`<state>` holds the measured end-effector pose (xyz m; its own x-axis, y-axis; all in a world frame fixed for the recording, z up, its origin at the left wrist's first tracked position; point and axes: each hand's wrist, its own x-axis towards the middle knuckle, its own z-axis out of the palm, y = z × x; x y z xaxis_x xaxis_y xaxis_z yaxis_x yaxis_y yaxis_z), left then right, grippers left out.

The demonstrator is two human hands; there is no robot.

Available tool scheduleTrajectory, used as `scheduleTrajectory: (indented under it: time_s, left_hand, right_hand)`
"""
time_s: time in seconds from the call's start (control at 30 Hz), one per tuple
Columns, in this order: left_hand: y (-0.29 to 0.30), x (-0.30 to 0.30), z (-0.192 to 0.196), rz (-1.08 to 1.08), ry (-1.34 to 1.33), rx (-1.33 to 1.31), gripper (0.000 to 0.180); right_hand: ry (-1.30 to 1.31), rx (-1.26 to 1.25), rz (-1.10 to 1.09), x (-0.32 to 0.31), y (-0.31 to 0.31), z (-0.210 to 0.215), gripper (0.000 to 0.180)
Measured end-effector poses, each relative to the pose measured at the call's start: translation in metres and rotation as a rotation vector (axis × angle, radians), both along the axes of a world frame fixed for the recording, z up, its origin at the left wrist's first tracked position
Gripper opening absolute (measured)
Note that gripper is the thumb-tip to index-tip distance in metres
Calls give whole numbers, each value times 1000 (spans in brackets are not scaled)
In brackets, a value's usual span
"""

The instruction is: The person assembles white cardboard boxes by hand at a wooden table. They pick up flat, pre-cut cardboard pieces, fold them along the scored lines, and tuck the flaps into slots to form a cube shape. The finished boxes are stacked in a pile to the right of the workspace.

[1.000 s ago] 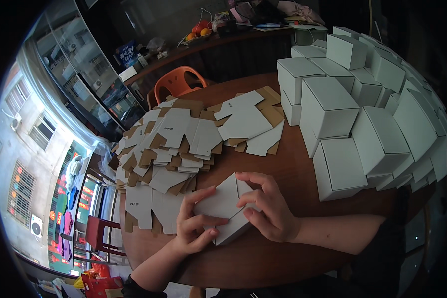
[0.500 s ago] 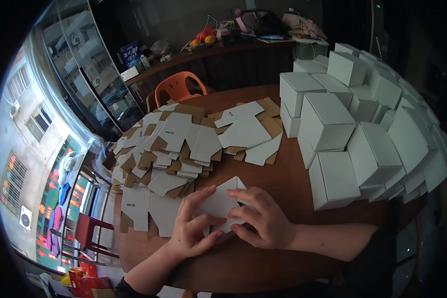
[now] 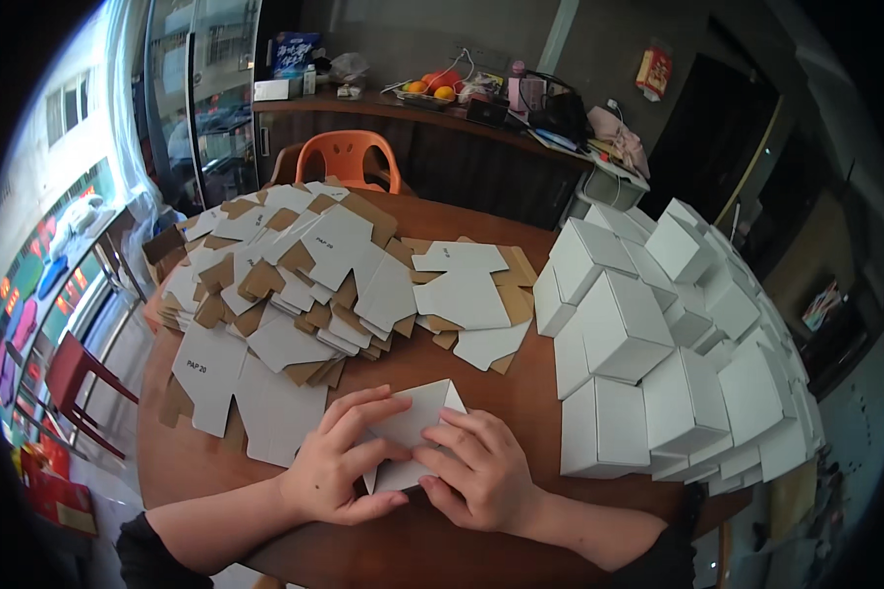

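Note:
A small white cardboard box [image 3: 414,414] rests at the near middle of the round table, tilted so one corner points away from me. My left hand [image 3: 347,459] grips its left side, with the fingers bent over the top and the thumb low at the near side. From the right, my right hand [image 3: 483,469] holds the same box, its curled fingertips pressing on the upper panel near the left fingertips. The fingers hide much of the box's near and right sides. Left of my hands lies a heap of flat white box blanks [image 3: 339,245] with brown undersides.
Finished white boxes [image 3: 619,324] are stacked high on the right of the wooden table [image 3: 383,550]. A few more blanks [image 3: 462,294] lie at the middle back. An orange chair [image 3: 349,157] stands beyond, before a cluttered dark counter [image 3: 363,110]. A red stool [image 3: 81,393] is at the left.
My view has turned, tilting the whole scene. Both hands stay on the box, with the fingers shifting slightly over its top. The blanks and stacked boxes appear undisturbed.

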<state>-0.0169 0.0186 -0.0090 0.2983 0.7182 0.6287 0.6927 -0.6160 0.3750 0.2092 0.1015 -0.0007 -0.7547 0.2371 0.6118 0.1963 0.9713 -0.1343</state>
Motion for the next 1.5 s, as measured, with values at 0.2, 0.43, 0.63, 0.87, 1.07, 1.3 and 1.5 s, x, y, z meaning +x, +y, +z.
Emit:
scheduleTrajectory:
  time_s: [0.2, 0.43, 0.63, 0.87, 1.07, 1.3, 1.5]
  left_hand:
    - [3, 5, -5, 49, 1, 72, 47]
    - [4, 6, -5, 74, -50, 59, 55]
    - [-2, 5, -1, 80, -59, 0, 70]
    - [-1, 7, -1, 33, -183, 14, 95]
    - [-4, 3, -7, -171, -255, 116, 88]
    - [-7, 5, -16, -278, -228, 310, 72]
    - [-12, 7, -5, -188, -275, 62, 78]
  right_hand:
    - [-94, 26, -2, -2, 2, 13, 26]
    - [-154, -13, -20, -5, 2, 20, 30]
    - [-5, -51, 72, -6, 12, 1, 32]
    - [-117, 34, 54, -4, 0, 16, 41]
    - [-220, -64, -14, -6, -16, 43, 58]
    - [-281, 27, -33, 8, -38, 62, 63]
    - [-204, -41, 18, 6, -32, 61, 62]
